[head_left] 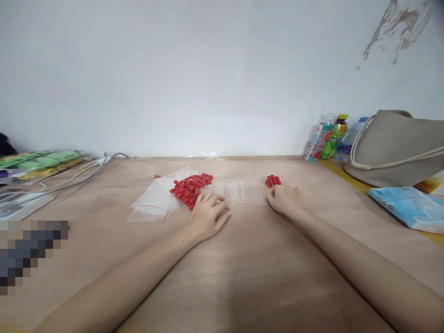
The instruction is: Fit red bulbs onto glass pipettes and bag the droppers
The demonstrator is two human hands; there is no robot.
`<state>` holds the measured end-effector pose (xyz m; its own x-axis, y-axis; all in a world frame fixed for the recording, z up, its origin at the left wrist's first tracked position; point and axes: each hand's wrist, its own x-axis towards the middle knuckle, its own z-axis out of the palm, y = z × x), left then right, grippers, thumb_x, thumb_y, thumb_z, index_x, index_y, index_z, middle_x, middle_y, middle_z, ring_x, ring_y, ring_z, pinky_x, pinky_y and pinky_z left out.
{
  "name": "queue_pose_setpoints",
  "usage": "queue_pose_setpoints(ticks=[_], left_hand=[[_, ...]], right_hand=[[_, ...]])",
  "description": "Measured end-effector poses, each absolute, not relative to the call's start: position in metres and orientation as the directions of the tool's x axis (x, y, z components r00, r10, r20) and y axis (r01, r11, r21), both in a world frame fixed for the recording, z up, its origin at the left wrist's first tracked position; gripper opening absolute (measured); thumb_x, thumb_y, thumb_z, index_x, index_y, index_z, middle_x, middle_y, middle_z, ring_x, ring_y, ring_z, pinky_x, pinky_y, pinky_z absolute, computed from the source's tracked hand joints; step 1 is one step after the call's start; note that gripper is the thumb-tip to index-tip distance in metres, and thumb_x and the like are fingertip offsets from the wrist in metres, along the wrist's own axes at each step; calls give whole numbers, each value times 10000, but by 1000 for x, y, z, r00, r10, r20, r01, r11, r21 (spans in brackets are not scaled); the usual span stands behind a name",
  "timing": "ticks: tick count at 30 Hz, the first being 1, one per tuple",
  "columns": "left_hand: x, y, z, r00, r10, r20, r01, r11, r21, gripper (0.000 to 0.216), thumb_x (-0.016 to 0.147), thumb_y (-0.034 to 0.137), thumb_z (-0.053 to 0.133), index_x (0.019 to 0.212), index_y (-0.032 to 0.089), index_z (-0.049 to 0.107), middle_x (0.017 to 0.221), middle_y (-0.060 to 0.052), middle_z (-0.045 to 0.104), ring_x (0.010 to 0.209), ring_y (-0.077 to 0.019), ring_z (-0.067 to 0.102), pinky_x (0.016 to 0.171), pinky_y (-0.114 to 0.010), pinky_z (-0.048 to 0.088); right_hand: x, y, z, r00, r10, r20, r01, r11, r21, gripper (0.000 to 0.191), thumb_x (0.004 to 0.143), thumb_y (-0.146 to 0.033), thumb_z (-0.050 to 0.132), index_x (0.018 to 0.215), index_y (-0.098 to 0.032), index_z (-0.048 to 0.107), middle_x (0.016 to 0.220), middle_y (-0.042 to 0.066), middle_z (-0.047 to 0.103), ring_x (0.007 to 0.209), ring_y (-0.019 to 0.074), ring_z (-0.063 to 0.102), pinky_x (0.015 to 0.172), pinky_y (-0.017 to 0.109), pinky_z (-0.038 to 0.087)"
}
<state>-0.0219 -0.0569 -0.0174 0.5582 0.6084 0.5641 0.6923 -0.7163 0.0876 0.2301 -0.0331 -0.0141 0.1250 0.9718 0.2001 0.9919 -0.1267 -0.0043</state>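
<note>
A row of clear plastic tubes (243, 191) lies side by side on the wooden table (222, 277). A heap of small red caps (190, 187) sits at its left end, and a few capped red ends (273, 180) show at its right end. My left hand (209, 215) rests palm down at the left end of the row, beside the red heap, fingers curled on the tubes. My right hand (283, 200) lies at the right end, fingers bent against the tubes just below the red ends.
Clear zip bags (156, 201) lie left of the red heap. Cables (79, 178) and green trays (38, 159) are at far left. Bottles (329, 137), a beige bag (395, 148) and a blue packet (409, 206) stand at right against the white wall.
</note>
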Motion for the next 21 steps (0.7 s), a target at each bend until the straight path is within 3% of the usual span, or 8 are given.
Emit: queue_pose_setpoints(ticks=[3,7,11,16,21], left_hand=[[-29,-47,-6,401,675,619,835,-547,56,185,794,342,507,810,196,618,921,-68,568,920,-244,473,822,-421,319],[-53,-26,11,178,770,613,943,-311,117,189,767,354,517,808,203,622,904,-78,559,924,-271,460,806,-428,319],[-76,-8,21,81,837,541,970,-191,150,229,758,398,510,835,222,634,910,-82,559,950,-285,468,829,-443,324],[-79,15,26,190,883,429,961,-257,103,235,754,386,507,858,228,646,926,-82,567,940,-279,492,824,-425,355],[-64,36,26,406,857,317,906,-424,-13,233,733,360,538,891,235,653,922,-72,562,950,-266,490,833,-395,361]], right_hand=[[230,-33,-17,132,955,265,991,-135,-7,297,791,-272,369,748,-139,632,826,152,645,769,267,581,716,399,318],[226,-37,-22,116,865,488,993,-110,-41,279,820,-272,351,779,-119,581,809,150,630,756,262,556,699,379,277],[211,-51,-28,-76,755,652,993,118,-21,238,857,-254,340,821,-128,539,806,109,627,769,225,531,752,374,228],[193,-70,-33,-312,680,664,879,472,-70,158,866,-204,398,788,-156,528,735,24,637,704,153,545,809,345,219],[193,-73,-35,-354,631,690,839,540,-63,203,869,-178,404,1014,-161,545,849,49,659,776,161,561,816,339,225]])
